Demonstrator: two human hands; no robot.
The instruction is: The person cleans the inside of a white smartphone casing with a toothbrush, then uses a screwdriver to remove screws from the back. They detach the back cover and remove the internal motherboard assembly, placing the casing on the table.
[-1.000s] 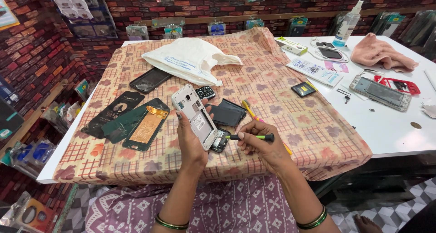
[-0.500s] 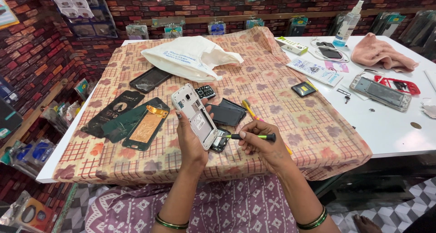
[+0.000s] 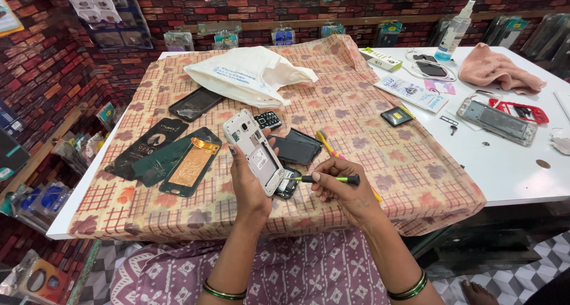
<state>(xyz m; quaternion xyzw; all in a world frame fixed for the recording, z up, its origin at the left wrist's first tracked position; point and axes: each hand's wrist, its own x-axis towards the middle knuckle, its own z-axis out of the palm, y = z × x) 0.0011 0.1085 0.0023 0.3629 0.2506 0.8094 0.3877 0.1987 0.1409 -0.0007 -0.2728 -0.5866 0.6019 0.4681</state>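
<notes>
White phone (image 3: 254,150) stood tilted in the left hand (image 3: 249,186), steadied; right hand's (image 3: 344,192) fingers pinched a screwdriver (image 3: 326,178) at its edge.

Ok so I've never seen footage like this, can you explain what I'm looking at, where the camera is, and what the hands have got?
There is no machine here: the camera sits on a person's head and looks down at their own two bare hands. The left hand holds up a white phone with its back cover off. The right hand holds a green-handled screwdriver, its tip pointing at the phone's lower edge. Below lies a patterned cloth on a white table. On the cloth are dark phone covers, a yellow toothbrush and a white bag. A pink towel and a spray bottle sit on the table.
</notes>
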